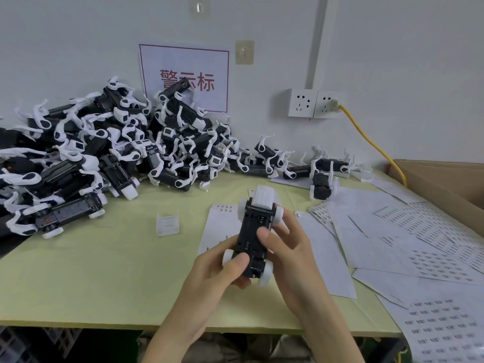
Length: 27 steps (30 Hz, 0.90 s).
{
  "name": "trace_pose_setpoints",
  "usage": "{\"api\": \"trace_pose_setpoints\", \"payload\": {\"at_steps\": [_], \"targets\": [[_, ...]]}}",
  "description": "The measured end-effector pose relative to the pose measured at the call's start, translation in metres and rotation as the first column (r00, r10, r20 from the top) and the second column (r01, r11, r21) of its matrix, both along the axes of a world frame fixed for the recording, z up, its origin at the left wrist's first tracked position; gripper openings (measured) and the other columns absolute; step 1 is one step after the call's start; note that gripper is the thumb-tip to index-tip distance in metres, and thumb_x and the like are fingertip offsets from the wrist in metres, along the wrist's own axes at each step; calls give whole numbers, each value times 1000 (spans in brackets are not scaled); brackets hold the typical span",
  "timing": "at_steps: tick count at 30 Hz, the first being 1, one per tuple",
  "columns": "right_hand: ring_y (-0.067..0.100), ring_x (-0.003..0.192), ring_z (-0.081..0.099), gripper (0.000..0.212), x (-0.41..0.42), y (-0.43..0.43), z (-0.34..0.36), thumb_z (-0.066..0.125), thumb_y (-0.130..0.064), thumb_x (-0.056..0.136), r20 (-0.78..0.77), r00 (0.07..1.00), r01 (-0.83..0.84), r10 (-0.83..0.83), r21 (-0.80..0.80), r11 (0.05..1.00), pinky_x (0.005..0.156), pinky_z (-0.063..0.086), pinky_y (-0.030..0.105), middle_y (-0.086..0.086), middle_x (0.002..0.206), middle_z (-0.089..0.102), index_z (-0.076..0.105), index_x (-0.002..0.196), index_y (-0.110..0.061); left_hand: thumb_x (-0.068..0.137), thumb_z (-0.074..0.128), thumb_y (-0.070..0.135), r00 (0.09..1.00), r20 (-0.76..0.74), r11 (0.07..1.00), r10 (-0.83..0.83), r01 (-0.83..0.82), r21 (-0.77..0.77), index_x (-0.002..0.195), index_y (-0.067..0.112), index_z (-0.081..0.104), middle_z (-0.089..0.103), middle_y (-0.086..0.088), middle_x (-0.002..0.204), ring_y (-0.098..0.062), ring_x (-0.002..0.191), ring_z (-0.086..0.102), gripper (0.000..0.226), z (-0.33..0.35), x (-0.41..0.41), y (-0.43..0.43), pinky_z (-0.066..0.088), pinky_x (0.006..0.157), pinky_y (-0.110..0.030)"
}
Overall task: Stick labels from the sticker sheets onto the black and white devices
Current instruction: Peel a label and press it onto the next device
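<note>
1. Head view is showing one black and white device (252,239) being held by both hands just above the front middle of the table (104,271), black underside turned up and white end cap pointing away.
2. Left hand (209,273) is gripping the near end, with its thumb lying on the black body beside a white hub and its fingers curling underneath.
3. Right hand (290,255) is wrapping the device's right side, thumb pressing on the black underside. Whether a label is lying under that thumb, I cannot tell.
4. Judging by its look, the device is handling as light, stiff moulded plastic with a smooth skin. The white hubs are probably turning freely, so the black body is the safer place to hold.
5. Sticker sheets (432,260) are lying spread to the right. They are looking thin and floppy, so each small label is likely wanting a fingertip lift at a corner.
6. More devices are lying heaped in a pile (104,142) at the back left.
</note>
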State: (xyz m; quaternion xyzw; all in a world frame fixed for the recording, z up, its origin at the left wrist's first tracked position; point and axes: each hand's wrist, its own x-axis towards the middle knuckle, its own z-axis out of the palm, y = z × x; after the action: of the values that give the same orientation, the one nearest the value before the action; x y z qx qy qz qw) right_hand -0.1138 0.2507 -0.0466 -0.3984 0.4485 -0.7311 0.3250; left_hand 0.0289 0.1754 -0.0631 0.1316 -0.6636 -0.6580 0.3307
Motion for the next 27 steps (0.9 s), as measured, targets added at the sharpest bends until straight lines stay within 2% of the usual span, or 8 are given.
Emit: {"api": "trace_pose_setpoints", "payload": {"at_steps": [2,7,13,16,18,21,24,27], "targets": [[33,99,67,37,-2,0,1,72,-30,85,82,996,36,-36,10,999,85,54,51,11,108,71,68,118,-14,86,68,41,999,30,998,-37,39,-54,125,36,71,75,-1,107,-13,86,66,40,1,-1,2,53,77,-23],[23,89,63,53,-2,-1,0,69,-46,85,190,979,62,-70,50,997,72,57,38,8,97,65,64,119,-5,86,75,31,995,69,983,-75,85,-163,135,39,62,74,-2,117,-21,105,67,52,1,-1,4,52,92,-25],[17,88,72,53,-2,-1,-3,77,-57,69,106,994,28,-40,111,993,74,57,26,2,97,73,74,112,-25,83,78,37,991,95,939,93,-56,-339,139,55,54,74,14,116,-14,106,70,63,-4,-4,12,50,86,-12],[16,93,72,50,-2,-1,-4,78,-52,69,99,995,20,-29,99,995,78,56,26,-1,100,74,73,113,-30,79,79,41,984,95,924,150,-105,-367,139,57,52,75,14,110,-17,94,69,67,-7,-7,13,54,84,-19],[16,97,72,46,0,-2,-4,77,-43,76,50,999,12,-17,99,995,83,57,30,-2,105,75,69,119,-30,76,78,49,977,86,923,194,-152,-353,135,63,52,75,12,104,-19,88,67,66,-9,-7,11,56,84,-27],[17,109,71,46,6,-6,-7,69,-40,84,34,999,-18,13,135,991,94,57,40,-5,118,75,61,128,-29,76,77,53,974,89,933,207,-169,-319,132,65,54,75,13,111,-23,99,67,62,-10,-7,8,57,89,-37],[18,112,70,50,8,-7,-8,68,-43,85,-10,999,-34,36,165,986,101,53,50,-6,121,73,56,133,-32,76,76,48,983,28,963,183,-174,-205,127,57,63,76,13,114,-7,98,72,54,-8,-9,6,56,78,-20],[19,111,69,61,9,-9,-8,71,-40,83,-73,995,-56,68,154,986,100,51,50,-5,121,72,50,140,-42,74,74,51,966,-30,965,256,-257,-60,121,35,74,79,-1,99,-8,77,69,50,-7,-9,2,53,65,-19]]}}
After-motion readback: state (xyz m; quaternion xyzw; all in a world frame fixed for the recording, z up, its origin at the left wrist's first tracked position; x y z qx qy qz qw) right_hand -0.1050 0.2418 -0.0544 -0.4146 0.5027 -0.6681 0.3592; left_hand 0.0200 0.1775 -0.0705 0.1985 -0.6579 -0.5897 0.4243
